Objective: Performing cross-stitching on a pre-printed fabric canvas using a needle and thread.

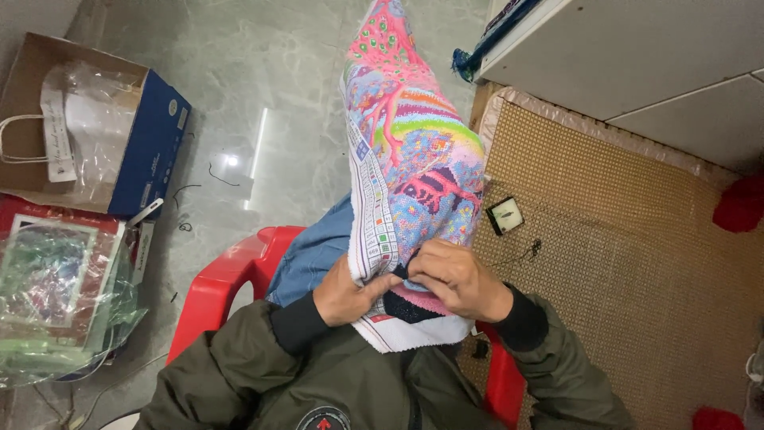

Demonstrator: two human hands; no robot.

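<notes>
Olive jacket sleeves fill the bottom of the head view, and both hands meet just above them at the lower end of a cross-stitch cloth point(414, 171). Left hand point(344, 296) has its grip closed, thumb and fingers pinching the white edge of the cloth where a colour chart is printed. Right hand point(460, 280) is curled shut over the same fold from the other side, fingers pressed on a dark patch of stitching; whether a needle sits between the fingertips cannot be told. Both hands touch the cloth and nearly touch each other.

From the hands the cloth runs up and away over the lap, held above a red chair point(215, 291). Nearly all of the visible face is already filled with pink, blue, green and purple stitching; by the look of it, only the part near the hands, at the bottom hem, is left to work.

On the right lies a woven mat point(637, 279) with a small white gadget point(504, 215) on it. On the left, on the grey floor point(255, 80), stands a blue box point(151, 151) with plastic wrap, and more plastic-wrapped sheets point(56, 295) lie below it
</notes>
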